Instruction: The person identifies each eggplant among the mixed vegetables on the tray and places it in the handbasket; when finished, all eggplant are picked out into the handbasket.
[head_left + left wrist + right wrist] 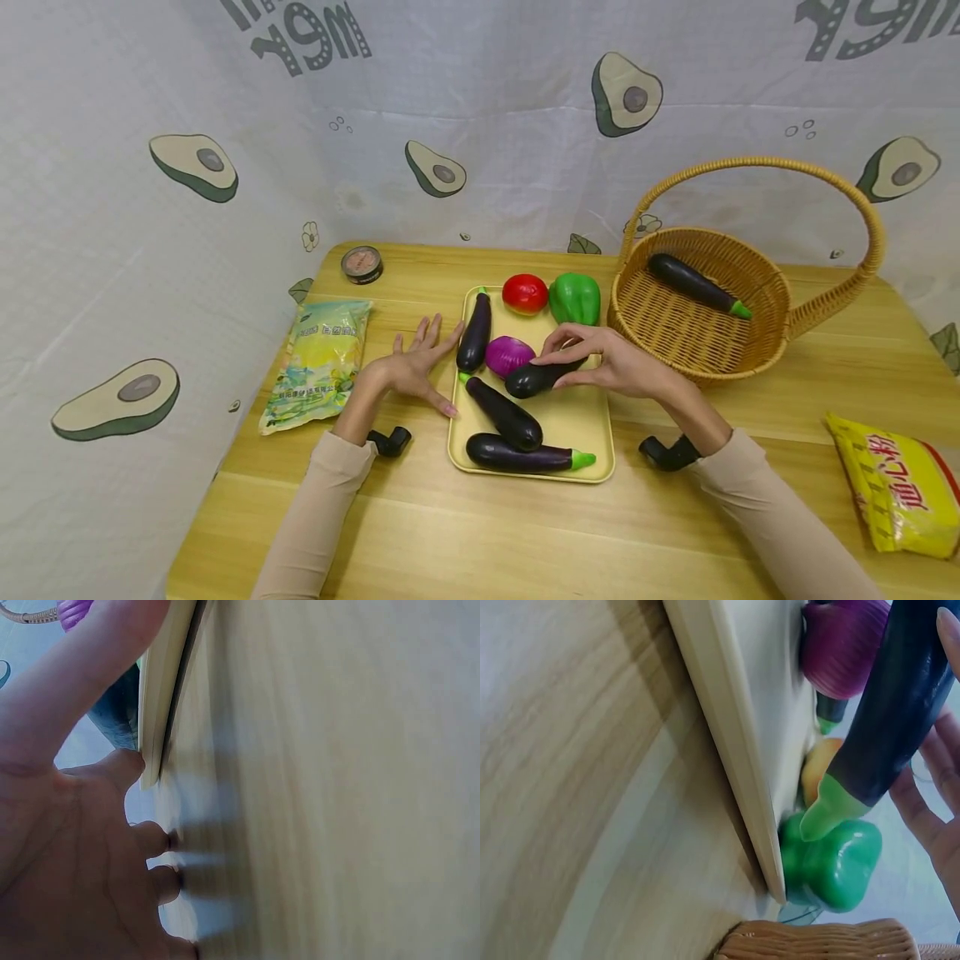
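Note:
My right hand [611,360] pinches a dark eggplant [531,381] between thumb and fingers over the right side of a pale yellow tray [592,433]. In the right wrist view this eggplant [900,697] shows its green stem end pointing down. My left hand [415,367] rests with fingers spread at the tray's left edge, thumb and index finger close to the rim. On the tray lie a purple onion [508,356], an eggplant [476,333] at upper left, another eggplant [504,412] slanting across the middle, and one more eggplant [517,455] along the front.
A red fruit or vegetable [525,294] and a green bell pepper [575,298] sit at the tray's back. A wicker basket [630,333] with a tall handle holds an eggplant [693,283]. Around stand a round tin [362,264], a printed bag [318,362] and a yellow packet [896,487].

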Demonstrator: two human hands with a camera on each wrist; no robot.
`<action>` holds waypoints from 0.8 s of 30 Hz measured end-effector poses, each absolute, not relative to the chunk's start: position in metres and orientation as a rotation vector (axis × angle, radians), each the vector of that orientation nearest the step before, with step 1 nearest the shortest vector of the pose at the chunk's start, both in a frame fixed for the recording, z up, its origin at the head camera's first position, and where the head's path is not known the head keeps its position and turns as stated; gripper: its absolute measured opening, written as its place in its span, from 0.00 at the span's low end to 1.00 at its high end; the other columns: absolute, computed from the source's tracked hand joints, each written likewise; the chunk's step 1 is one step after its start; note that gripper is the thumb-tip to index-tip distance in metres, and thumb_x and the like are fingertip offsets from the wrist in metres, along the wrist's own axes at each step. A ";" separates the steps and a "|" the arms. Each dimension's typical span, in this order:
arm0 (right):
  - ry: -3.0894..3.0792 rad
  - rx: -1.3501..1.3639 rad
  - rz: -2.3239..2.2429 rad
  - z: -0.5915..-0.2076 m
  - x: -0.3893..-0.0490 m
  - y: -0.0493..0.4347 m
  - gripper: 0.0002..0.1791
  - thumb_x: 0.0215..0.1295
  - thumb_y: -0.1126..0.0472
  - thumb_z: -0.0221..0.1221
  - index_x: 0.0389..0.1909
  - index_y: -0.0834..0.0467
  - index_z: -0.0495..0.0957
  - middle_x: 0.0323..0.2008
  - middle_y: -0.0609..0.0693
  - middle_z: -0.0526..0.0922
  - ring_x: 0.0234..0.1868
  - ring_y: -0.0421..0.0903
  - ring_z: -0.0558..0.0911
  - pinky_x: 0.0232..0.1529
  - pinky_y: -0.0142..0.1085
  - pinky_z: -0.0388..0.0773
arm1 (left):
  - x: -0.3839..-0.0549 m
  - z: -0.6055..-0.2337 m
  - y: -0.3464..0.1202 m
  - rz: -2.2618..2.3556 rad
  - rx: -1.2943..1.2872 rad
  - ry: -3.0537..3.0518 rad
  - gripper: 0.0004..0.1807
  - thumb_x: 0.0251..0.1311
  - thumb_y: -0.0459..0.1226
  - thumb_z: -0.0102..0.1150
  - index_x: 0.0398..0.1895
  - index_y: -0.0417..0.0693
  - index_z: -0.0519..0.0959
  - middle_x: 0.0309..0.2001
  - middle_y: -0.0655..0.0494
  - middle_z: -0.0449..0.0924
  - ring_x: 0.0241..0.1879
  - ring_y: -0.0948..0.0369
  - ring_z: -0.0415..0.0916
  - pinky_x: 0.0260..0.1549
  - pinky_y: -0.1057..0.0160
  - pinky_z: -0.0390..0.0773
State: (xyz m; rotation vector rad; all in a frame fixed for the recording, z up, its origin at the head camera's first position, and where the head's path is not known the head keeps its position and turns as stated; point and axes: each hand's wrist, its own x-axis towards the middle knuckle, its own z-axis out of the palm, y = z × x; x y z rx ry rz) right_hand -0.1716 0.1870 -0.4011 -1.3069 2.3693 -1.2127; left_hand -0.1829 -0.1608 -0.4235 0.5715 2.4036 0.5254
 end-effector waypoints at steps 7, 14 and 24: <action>2.452 -1.304 -1.230 -0.390 -0.171 0.196 0.23 0.55 0.70 0.74 0.54 0.55 0.88 0.48 0.49 0.83 0.51 0.37 0.78 0.49 0.26 0.78 | -0.182 -0.422 -0.160 0.522 0.573 2.404 0.78 0.47 0.56 0.81 0.84 0.63 0.27 0.81 0.43 0.09 0.81 0.46 0.07 0.74 0.28 0.19; 2.554 -1.199 -1.207 -0.364 -0.169 0.207 0.22 0.57 0.68 0.74 0.53 0.52 0.89 0.47 0.46 0.83 0.47 0.38 0.77 0.47 0.28 0.75 | -0.181 -0.422 -0.160 0.531 0.576 2.413 0.78 0.46 0.56 0.82 0.85 0.61 0.28 0.82 0.41 0.11 0.81 0.44 0.09 0.74 0.27 0.21; 2.623 -1.159 -1.171 -0.337 -0.169 0.219 0.23 0.57 0.70 0.73 0.55 0.51 0.89 0.48 0.44 0.81 0.46 0.38 0.75 0.43 0.29 0.74 | -0.180 -0.421 -0.161 0.535 0.588 2.413 0.77 0.47 0.56 0.81 0.85 0.61 0.27 0.81 0.41 0.11 0.81 0.44 0.08 0.74 0.27 0.21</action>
